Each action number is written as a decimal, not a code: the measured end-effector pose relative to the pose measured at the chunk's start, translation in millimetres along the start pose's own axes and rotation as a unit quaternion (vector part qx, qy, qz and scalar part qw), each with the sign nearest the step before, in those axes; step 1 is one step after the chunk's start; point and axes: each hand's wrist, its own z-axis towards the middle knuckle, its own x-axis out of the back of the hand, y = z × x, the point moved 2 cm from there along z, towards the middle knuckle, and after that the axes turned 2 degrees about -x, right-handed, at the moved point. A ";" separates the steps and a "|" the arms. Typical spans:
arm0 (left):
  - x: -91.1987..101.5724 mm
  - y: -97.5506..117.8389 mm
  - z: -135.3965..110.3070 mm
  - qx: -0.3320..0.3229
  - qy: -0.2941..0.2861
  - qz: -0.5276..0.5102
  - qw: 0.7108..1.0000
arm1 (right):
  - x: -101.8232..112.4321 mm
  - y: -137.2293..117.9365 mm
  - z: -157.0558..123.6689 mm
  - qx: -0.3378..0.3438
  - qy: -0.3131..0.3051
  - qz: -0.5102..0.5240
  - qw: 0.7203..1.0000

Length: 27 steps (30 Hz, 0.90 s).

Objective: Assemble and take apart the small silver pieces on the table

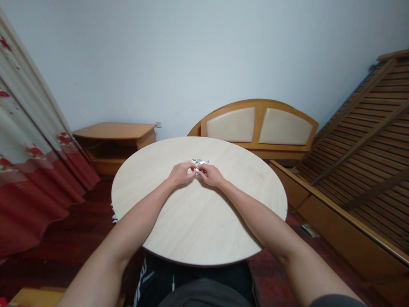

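Observation:
Over the middle of the round pale table, my left hand [182, 173] and my right hand [210, 174] meet at the fingertips. Between them they pinch a small white piece [196, 170], too tiny to tell its kind. Fingers of both hands are closed and partly cover it. Just beyond the fingertips lies a little heap of small grey, white and yellowish pieces [198, 161]. One small grey bit [208, 161] rests apart, to the right of the heap. My hands are at the near side of the heap, with the wrists low over the tabletop.
The round table [198, 230] is in front of my lap. Behind it stand a wooden desk [118, 129] and a padded headboard [255, 123]. A slatted bed frame [367, 140] leans at the right. A red and white curtain [35, 162] hangs at the left.

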 end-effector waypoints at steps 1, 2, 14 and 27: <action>-0.3 -0.4 0.1 -0.001 -0.001 -0.001 1.000 | -0.2 0.0 0.1 -0.003 -0.001 -0.005 1.000; -0.5 -0.7 0.2 -0.002 -0.001 -0.001 1.000 | -0.4 -0.2 0.2 -0.006 -0.002 -0.011 1.000; -1.1 -1.1 0.9 -0.021 0.003 -0.016 1.000 | 2.9 -7.8 -0.5 -0.013 -0.027 -0.029 0.999; -0.2 1.8 0.6 -0.012 0.007 -0.026 1.000 | 4.2 -8.8 -0.5 -0.019 -0.031 -0.028 0.999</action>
